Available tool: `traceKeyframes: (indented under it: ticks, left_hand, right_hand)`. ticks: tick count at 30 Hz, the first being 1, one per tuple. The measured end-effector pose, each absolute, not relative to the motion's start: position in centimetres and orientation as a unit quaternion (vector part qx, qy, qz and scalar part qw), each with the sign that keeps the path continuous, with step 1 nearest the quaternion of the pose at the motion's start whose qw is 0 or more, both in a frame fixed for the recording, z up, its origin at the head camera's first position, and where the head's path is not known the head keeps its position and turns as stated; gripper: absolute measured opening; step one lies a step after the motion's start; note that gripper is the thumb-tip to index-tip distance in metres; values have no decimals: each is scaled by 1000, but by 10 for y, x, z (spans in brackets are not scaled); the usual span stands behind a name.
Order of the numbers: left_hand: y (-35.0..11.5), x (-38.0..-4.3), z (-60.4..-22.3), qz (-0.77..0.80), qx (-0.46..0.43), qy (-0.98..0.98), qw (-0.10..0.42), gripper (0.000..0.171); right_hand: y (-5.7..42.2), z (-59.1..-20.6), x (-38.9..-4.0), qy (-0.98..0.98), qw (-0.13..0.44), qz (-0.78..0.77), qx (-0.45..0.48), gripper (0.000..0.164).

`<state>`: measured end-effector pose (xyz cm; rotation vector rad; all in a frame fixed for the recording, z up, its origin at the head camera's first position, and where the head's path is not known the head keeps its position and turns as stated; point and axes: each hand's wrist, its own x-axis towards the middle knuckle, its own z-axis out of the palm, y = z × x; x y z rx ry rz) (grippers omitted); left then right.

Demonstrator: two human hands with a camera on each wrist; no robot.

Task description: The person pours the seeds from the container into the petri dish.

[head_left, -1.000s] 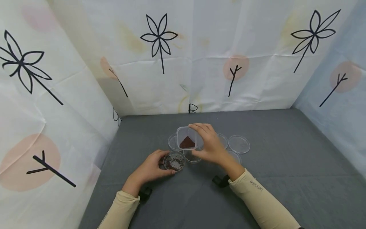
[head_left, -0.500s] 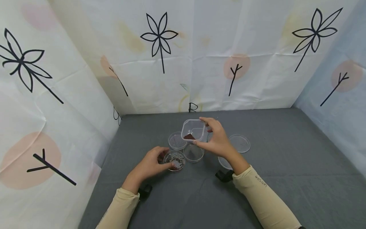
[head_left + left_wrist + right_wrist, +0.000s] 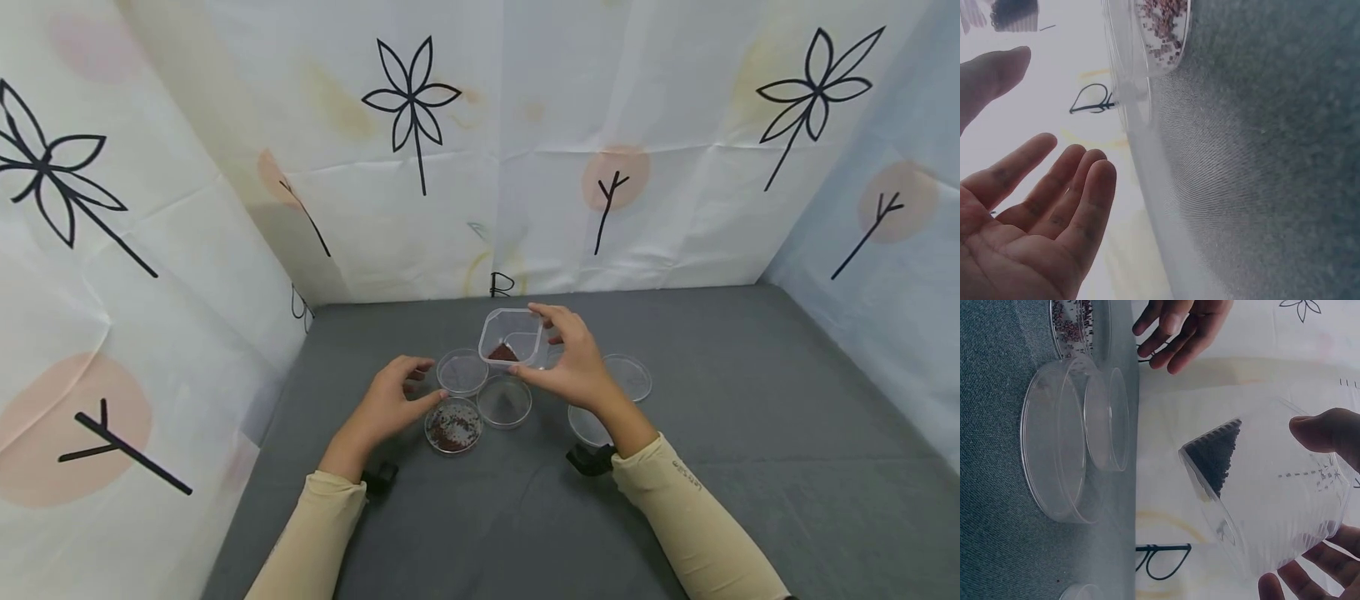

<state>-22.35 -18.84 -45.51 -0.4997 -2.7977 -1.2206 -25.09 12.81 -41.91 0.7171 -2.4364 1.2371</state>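
Note:
My right hand (image 3: 573, 367) grips a clear plastic container (image 3: 513, 323) between thumb and fingers, above the dishes. The container is tilted, and dark reddish-brown grains (image 3: 1213, 453) are heaped in its lower corner. On the cloth at front left sits a petri dish (image 3: 453, 427) with brown and whitish bits spread over its bottom. My left hand (image 3: 386, 407) is just behind and left of that dish, fingers loosely extended, holding nothing. In the left wrist view the left hand's fingers (image 3: 1100, 184) are spread and apart from the dish. An empty petri dish (image 3: 1054, 444) stands below the container.
Another clear dish (image 3: 461, 371) lies behind the filled one. To the right, partly hidden by the right arm, are more clear dishes, one at the back (image 3: 632, 377) and one nearer (image 3: 587, 425). A grey cloth (image 3: 495, 533) covers the table, with a patterned white curtain (image 3: 540, 208) behind.
My left hand has let go of the filled dish and lifted up and back from it. My right hand has shifted slightly up and right, changing the container's tilt.

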Motion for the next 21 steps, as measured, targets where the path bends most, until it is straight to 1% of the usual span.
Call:
traceKeyframes:
  ticks: [11,21]
  left_hand:
    - [-189,-239,-461,-392,-151,-907,3,60]
    - [-188,-250,-460,-392,-147,-908,-30,64]
  right_hand:
    - [131,-418,-252,-851,162,434,247,89]
    - [134,-417,-253,-851,164,436,242,89]
